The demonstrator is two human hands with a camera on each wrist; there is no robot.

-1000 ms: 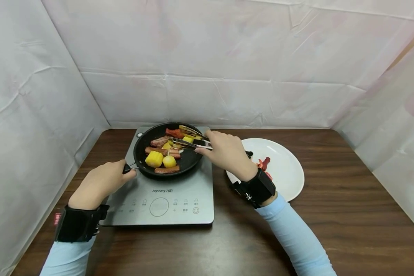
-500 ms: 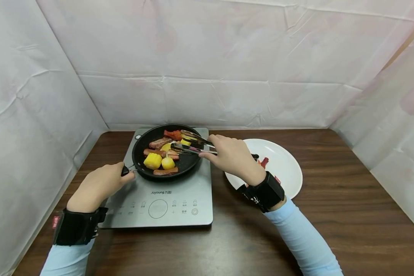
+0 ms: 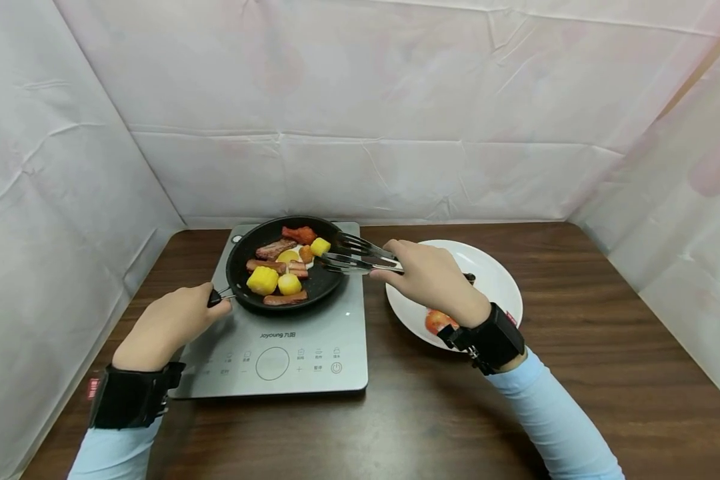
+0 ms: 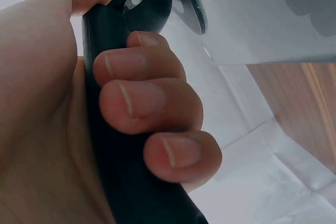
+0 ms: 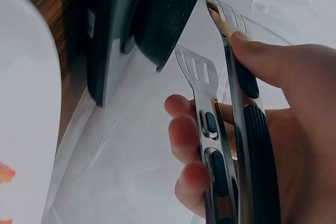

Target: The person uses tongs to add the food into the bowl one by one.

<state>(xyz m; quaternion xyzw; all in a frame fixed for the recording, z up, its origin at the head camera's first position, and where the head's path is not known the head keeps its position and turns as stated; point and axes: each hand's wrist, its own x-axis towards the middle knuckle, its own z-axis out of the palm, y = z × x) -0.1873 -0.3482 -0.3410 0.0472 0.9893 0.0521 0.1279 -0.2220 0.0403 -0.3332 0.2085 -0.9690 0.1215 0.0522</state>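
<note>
A black frying pan sits on a grey induction cooker. It holds yellow corn pieces, sausages and a red piece. My left hand grips the pan's black handle, with its fingers wrapped round it. My right hand holds metal tongs by their black grips. The tong tips are slightly apart, with nothing between them, at the pan's right rim.
A white plate lies right of the cooker, under my right hand, with a reddish food piece at its near edge. White sheeting walls in the brown wooden table on three sides.
My right hand has drawn the tongs rightwards, from over the food to the pan's right rim. The small yellow piece stays in the pan. My left hand keeps its hold.
</note>
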